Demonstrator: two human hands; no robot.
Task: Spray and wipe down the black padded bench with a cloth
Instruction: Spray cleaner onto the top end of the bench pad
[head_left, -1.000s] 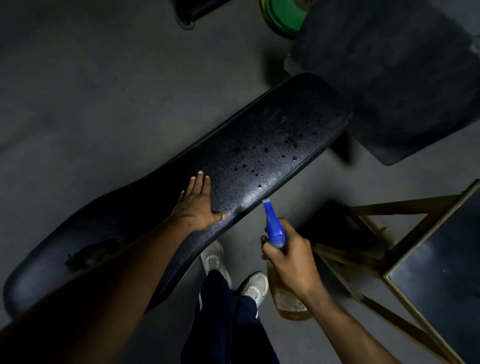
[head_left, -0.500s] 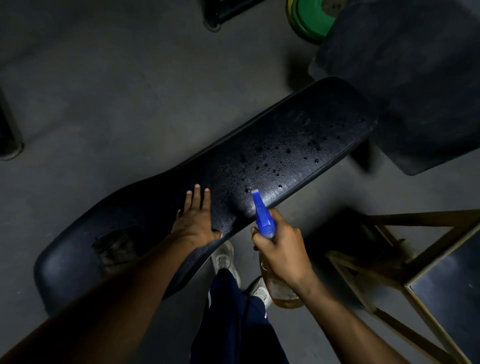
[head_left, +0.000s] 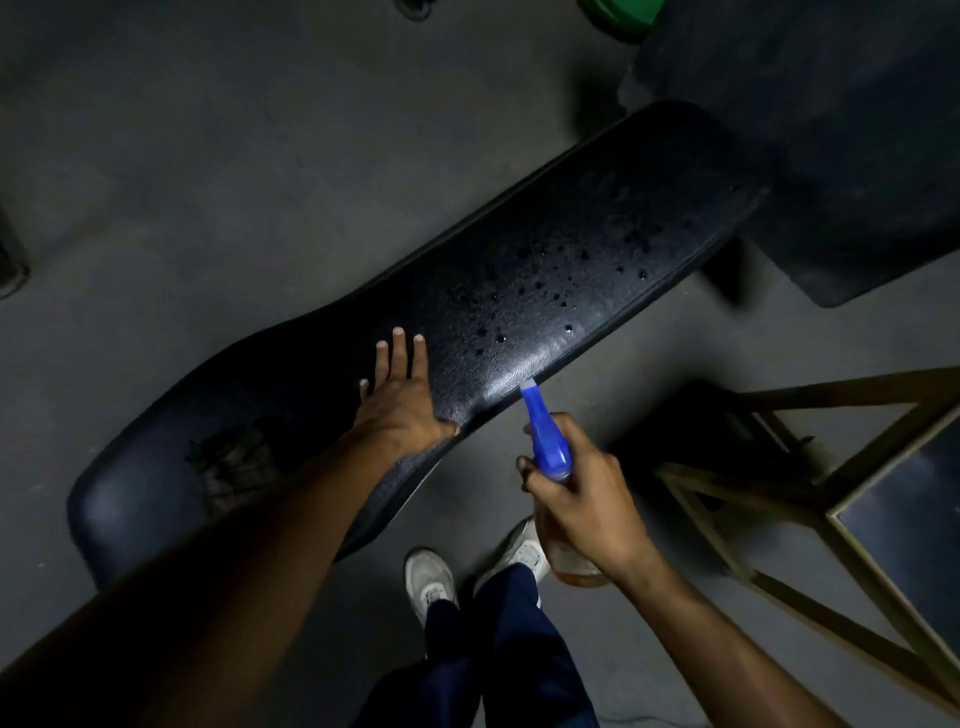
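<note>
Our spray bottle (head_left: 546, 447), gripped by the right hand (head_left: 587, 499), has dropped off the slick bench (head_left: 571, 270); left hand (head_left: 400, 400) lies flat

— How many benches do you count?
— One black padded bench (head_left: 545, 270), with one dark cloth (head_left: 234, 462) lying on it.
— Bottles?
— One spray bottle (head_left: 545, 441) with a blue head.
— Hands?
— Two: one left hand (head_left: 400, 400), one right hand (head_left: 587, 493). Also two white shoes (head_left: 431, 582), one wooden frame (head_left: 810, 467), and many droplets (head_left: 561, 291), too many to count.
</note>
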